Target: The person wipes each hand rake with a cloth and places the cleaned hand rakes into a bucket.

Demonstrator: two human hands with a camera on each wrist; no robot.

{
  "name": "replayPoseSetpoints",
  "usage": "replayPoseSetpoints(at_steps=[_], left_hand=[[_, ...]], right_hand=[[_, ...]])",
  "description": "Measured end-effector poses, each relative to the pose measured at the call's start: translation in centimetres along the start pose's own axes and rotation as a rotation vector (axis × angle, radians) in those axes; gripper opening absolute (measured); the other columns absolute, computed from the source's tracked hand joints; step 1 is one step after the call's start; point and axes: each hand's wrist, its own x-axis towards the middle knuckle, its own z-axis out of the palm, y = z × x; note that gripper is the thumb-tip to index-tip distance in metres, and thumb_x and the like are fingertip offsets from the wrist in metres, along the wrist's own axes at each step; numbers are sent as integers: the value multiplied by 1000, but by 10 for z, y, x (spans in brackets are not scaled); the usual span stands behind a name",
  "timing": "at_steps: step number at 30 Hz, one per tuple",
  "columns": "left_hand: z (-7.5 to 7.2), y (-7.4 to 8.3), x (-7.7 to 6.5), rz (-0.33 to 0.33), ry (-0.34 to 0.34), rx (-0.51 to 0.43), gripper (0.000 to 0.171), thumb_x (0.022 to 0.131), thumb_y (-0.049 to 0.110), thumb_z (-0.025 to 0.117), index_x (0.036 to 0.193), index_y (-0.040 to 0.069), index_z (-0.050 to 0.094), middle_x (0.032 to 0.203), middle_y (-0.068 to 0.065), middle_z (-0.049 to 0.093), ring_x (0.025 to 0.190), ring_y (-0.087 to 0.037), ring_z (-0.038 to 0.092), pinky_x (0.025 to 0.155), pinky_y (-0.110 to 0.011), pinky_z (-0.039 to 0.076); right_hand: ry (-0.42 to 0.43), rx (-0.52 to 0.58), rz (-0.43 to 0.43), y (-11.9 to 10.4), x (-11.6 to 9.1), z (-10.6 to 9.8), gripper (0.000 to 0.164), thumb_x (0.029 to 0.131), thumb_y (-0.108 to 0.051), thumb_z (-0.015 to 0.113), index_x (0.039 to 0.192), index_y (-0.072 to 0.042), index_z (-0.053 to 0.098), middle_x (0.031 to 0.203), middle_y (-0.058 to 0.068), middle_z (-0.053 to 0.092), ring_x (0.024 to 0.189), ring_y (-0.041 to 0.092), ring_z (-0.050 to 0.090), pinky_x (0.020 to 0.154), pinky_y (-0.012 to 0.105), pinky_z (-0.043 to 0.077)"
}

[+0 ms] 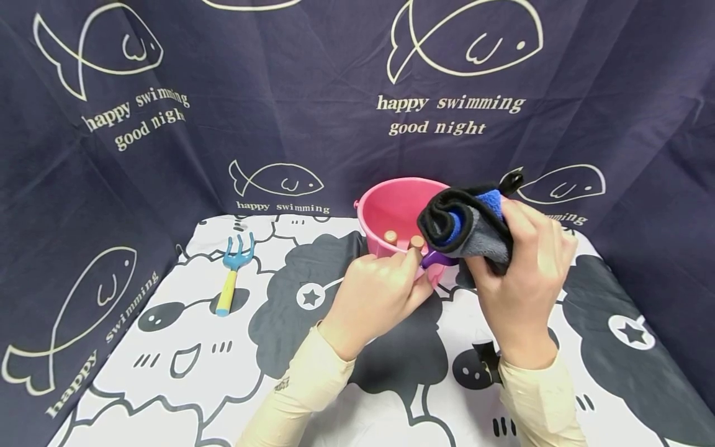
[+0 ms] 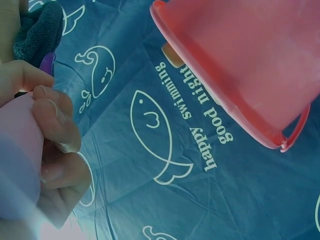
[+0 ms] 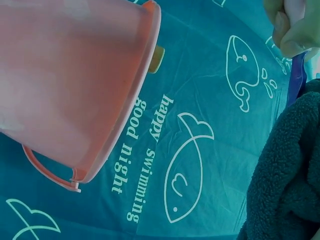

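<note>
The person's right hand (image 1: 525, 273) has its grip curled round a bunched grey, black and blue cloth (image 1: 466, 223), holding it up just in front of the pink bucket (image 1: 391, 205), which stands on the counter (image 1: 184, 366) toward the back, close to the dark fish-print curtain (image 1: 313, 93). The left hand (image 1: 380, 292) sits just beside the bucket's near wall, its grip pinched on a purple-handled thing (image 1: 438, 257); only a short stretch of purple shows between the two hands, so what it is cannot be told. In the left wrist view those fingers (image 2: 55, 120) look pressed against something pale, too close and blurred to name. Two tan wooden tips (image 1: 403, 238) show by the bucket's near rim, whether inside it or held by the left hand I cannot tell. The cloth seems bunched tight so it stays in one hand, and the two hands are kept close together at the bucket's rim, as if working on the same piece. Well apart, on the left of the counter, lies a small blue toy rake with a yellow handle (image 1: 233, 273), untouched.
</note>
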Motion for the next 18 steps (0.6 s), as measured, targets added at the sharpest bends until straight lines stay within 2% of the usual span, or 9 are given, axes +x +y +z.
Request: replayPoseSetpoints(at_steps=[10,18], left_hand=[[-2,2,-1,-24,-19,-42,22,89,30,55,83,11,61,50,7,55,40,-10,38,37,-24,42],[-1,6,-2,-53,-46,-53,20,86,29,57,87,9,62,50,7,56,39,-9,40,36,-24,40]], right_hand=[[91,-5,-9,-8,2,2,34,71,-15,79,101,-4,68,95,28,71,86,46,57,82,61,32],[167,-28,-13,-14,5,4,29,71,-11,80,98,-9,71,90,24,71,82,45,55,81,61,29]])
